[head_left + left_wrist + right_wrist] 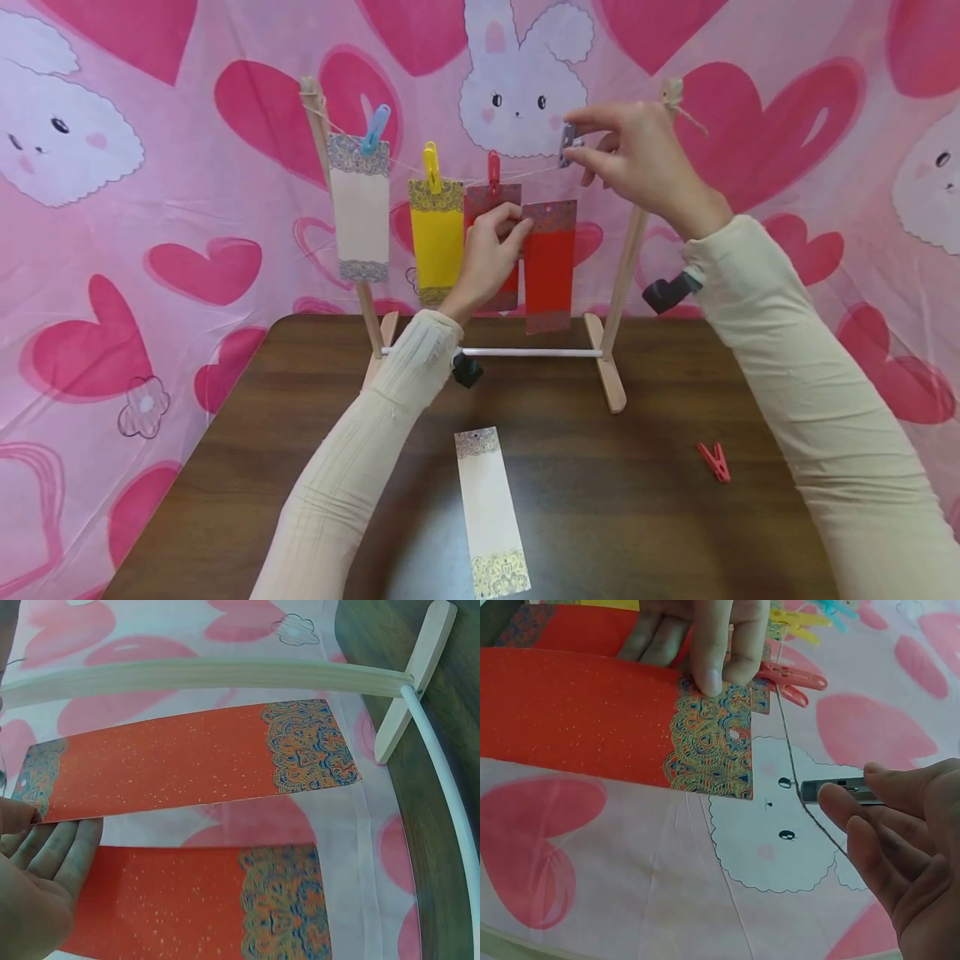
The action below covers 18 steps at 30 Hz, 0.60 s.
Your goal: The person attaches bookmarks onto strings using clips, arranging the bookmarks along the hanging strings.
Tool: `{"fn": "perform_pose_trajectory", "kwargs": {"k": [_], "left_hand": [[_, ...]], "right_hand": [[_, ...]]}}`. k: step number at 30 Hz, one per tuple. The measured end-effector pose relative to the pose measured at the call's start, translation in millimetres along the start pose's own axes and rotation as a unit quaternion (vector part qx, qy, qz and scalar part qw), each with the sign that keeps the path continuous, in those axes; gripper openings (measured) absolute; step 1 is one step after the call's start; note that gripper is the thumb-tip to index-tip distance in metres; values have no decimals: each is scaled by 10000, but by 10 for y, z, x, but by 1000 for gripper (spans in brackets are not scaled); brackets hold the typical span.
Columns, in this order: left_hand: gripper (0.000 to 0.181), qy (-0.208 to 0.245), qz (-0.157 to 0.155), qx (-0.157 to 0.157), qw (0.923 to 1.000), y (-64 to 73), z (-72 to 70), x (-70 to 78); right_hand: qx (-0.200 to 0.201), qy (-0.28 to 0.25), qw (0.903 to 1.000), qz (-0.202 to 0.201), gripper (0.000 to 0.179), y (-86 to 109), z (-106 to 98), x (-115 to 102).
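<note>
My left hand pinches the upper left edge of a red paper card with a patterned band at each end. The card hangs upright just below the string, apart from it. Higher to the right, my right hand pinches a grey clothespin between thumb and fingers, its tip at the string. Behind my left hand, another red card hangs from a red clothespin. A yellow card hangs by a yellow clothespin, and a white card by a blue one.
The string runs between two posts of a wooden stand with a white crossbar. On the brown table lie a white card and, at right, a loose red clothespin. A pink heart-print cloth hangs behind.
</note>
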<state>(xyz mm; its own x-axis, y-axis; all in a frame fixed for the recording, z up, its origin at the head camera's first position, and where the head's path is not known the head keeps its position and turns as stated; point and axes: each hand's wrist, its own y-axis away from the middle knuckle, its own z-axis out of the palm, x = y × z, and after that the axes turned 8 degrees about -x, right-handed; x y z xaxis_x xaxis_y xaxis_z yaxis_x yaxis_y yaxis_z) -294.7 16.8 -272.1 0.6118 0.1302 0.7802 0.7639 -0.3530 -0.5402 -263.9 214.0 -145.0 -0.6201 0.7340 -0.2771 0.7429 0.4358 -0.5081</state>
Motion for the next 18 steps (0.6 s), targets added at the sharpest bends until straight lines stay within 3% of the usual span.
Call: {"fn": "perform_pose_trajectory", "kwargs": {"k": [7, 18], "left_hand": [[12, 25, 97, -6, 9999, 7, -50, -31], [13, 81, 7, 79, 9999, -46, -45, 37]], "right_hand": [[240, 370, 9987, -271, 36, 38, 7, 2], [396, -124, 9985, -366, 27, -29, -17, 33]]}}
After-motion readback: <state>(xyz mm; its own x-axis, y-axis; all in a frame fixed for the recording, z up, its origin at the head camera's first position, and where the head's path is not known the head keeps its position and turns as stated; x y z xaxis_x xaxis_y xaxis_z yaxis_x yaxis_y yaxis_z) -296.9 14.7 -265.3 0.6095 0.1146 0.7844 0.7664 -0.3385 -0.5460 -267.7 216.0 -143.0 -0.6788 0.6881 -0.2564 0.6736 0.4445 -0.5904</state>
